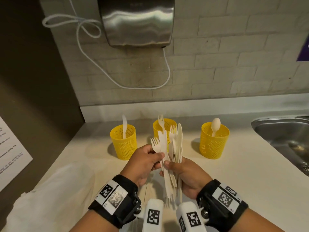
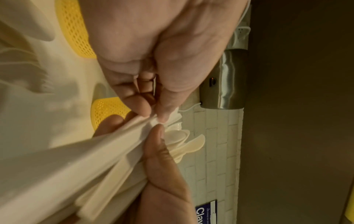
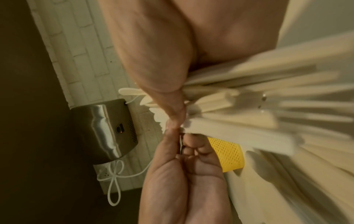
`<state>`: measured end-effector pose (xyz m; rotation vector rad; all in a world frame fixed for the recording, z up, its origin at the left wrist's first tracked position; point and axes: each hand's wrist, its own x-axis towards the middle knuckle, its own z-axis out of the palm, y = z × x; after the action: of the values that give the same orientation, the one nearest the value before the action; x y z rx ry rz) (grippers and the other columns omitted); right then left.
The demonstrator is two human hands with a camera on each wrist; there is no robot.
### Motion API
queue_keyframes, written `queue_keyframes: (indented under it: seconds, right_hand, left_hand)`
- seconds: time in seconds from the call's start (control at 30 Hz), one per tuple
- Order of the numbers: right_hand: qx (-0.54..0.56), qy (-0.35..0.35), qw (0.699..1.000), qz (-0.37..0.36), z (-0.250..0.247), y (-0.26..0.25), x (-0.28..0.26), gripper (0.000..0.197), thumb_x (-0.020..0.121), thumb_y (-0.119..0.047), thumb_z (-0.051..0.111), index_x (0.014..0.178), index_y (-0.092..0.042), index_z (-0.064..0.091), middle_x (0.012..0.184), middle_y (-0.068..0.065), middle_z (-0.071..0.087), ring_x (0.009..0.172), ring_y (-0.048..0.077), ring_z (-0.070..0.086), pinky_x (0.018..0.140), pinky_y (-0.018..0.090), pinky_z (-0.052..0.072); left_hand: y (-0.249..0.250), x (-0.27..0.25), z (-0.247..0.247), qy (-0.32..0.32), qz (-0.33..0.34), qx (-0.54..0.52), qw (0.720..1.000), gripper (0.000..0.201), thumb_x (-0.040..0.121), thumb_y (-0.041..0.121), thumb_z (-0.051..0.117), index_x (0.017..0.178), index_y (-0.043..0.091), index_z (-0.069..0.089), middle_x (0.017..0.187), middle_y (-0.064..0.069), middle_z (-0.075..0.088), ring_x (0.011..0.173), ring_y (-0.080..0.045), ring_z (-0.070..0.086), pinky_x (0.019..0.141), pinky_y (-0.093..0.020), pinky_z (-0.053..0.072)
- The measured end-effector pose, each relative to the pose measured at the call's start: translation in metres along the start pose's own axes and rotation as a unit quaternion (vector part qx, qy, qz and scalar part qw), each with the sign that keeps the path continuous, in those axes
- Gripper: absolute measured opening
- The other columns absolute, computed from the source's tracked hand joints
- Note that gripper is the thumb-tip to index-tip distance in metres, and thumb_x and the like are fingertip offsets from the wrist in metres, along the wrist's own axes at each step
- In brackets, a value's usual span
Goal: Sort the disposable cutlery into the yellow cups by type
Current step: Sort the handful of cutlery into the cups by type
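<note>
Toward worktop (image 1: 242,166) back edge, 3 yellow cups: L cup (image 1: 123,144) w/ knife, mid cup (image 1: 164,127) w/ fork, R cup (image 1: 214,142) w/ spoon. Nearer front edge, left hand (image 1: 143,162) pinches a piece from cutlery bundle (image 1: 172,158); right hand (image 1: 187,176) fingers clamped round bundle.

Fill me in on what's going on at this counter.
A person is sorting white disposable cutlery. The right hand grips a mixed bundle of forks and knives, while the left hand pinches one piece out of it. On the pale countertop stand three yellow mesh cups: the left cup holds a knife, the middle cup a fork, the right cup a spoon. Most pieces are still unsorted.
</note>
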<state>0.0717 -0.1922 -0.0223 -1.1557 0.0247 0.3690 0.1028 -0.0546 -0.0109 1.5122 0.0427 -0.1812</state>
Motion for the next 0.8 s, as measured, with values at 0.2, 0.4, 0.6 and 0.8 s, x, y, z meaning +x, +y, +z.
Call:
queue_keyframes:
  seconds: [0.2,0.4,0.6,0.8]
  right_hand:
    - [0.045,0.019,0.999,0.021,-0.006,-0.008,0.007,0.019,0.090,0.000,0.050,0.104,-0.001,0.064,0.075,0.012,0.072,0.066,0.022,0.069,0.062,0.033,0.054]
    - [0.107,0.108,0.988,-0.007,-0.028,-0.012,0.009,0.014,0.090,-0.003,0.052,0.102,-0.007,0.059,0.077,0.009,0.062,0.068,0.021,0.058,0.061,0.034,0.048]
    - [0.113,0.102,0.987,-0.041,-0.039,-0.015,0.004,0.016,0.089,0.001,0.051,0.101,-0.007,0.060,0.069,0.005,0.066,0.062,0.017,0.060,0.063,0.033,0.048]
    - [0.112,0.102,0.988,-0.033,-0.047,-0.016,0.001,0.017,0.088,0.003,0.052,0.098,-0.008,0.060,0.066,0.005,0.063,0.060,0.016,0.061,0.058,0.031,0.051]
  left_hand:
    - [0.010,0.005,0.001,-0.004,0.015,-0.030,0.999,0.015,0.087,0.001,0.059,0.083,0.014,0.064,0.073,0.000,0.062,0.065,-0.011,0.052,0.055,-0.017,0.048]
    - [0.067,0.050,-0.009,0.155,0.235,0.029,0.959,0.022,0.083,-0.002,0.058,0.080,0.020,0.058,0.075,-0.001,0.062,0.069,-0.016,0.059,0.068,-0.029,0.052]
    - [0.071,0.105,0.013,0.178,0.227,0.268,0.919,0.022,0.084,0.010,0.061,0.107,0.006,0.060,0.102,-0.008,0.068,0.095,-0.022,0.062,0.076,-0.023,0.043]
    - [0.047,0.112,0.016,0.085,0.141,0.368,0.915,0.041,0.082,0.014,0.066,0.121,0.009,0.056,0.122,-0.011,0.063,0.111,-0.027,0.059,0.093,-0.031,0.046]
